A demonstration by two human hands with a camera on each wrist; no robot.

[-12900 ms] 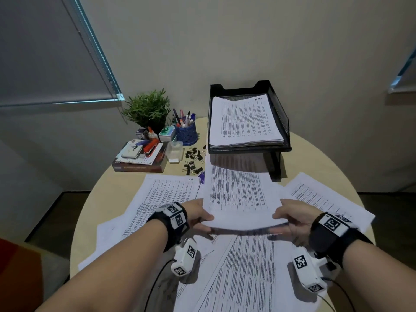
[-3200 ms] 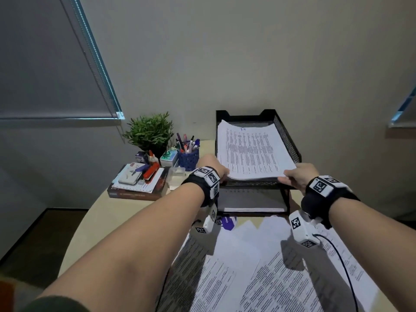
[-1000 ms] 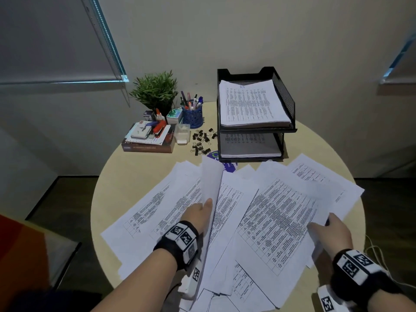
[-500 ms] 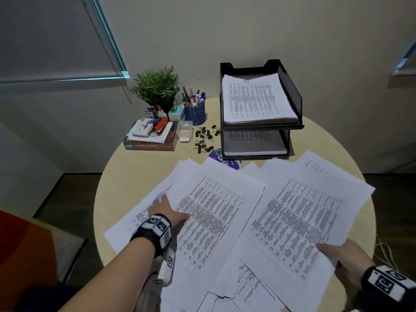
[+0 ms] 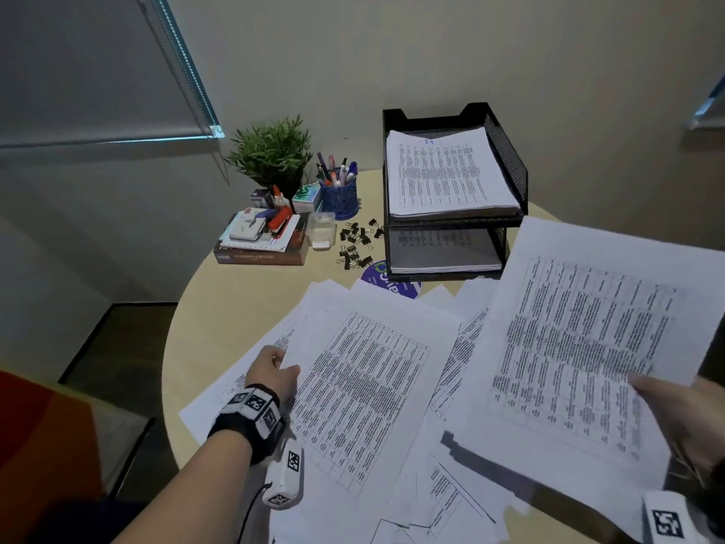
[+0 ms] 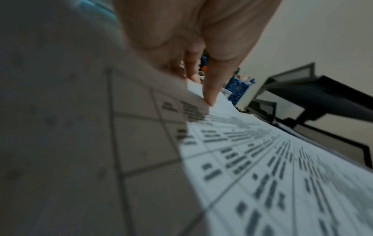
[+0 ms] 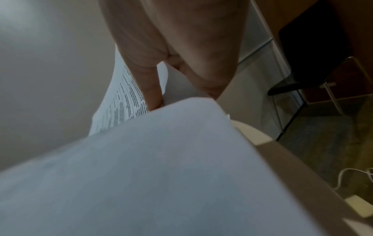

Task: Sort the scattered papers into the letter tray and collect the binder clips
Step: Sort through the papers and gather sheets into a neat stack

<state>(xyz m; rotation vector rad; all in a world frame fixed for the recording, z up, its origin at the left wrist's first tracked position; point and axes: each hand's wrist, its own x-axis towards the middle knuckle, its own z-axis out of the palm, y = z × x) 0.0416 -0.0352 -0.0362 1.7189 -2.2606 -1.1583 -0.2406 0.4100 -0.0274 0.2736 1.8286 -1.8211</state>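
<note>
Printed sheets lie scattered and overlapping on the round table (image 5: 235,308). My left hand (image 5: 286,367) pinches the left edge of one printed sheet (image 5: 365,394), thumb (image 6: 210,95) on top and fingers tucked under its raised edge. My right hand (image 5: 674,410) grips another printed sheet (image 5: 588,339), held up off the table at the right, thumb on top and fingers hidden below. The black two-tier letter tray (image 5: 506,159) at the back holds paper on both levels. Several black binder clips (image 5: 357,245) lie loose left of the tray.
Back left stand a potted plant (image 5: 270,155), a blue pen cup (image 5: 339,196), a small clear box (image 5: 321,229) and a book (image 5: 261,255) stacked with a stapler and small items. A purple round disc (image 5: 386,282) peeks from under the papers. A chair (image 7: 315,79) stands beyond the table's right edge.
My right hand has raised its sheet off the table, up and to the right. My left hand went from lying flat on the papers to pinching a sheet's left edge.
</note>
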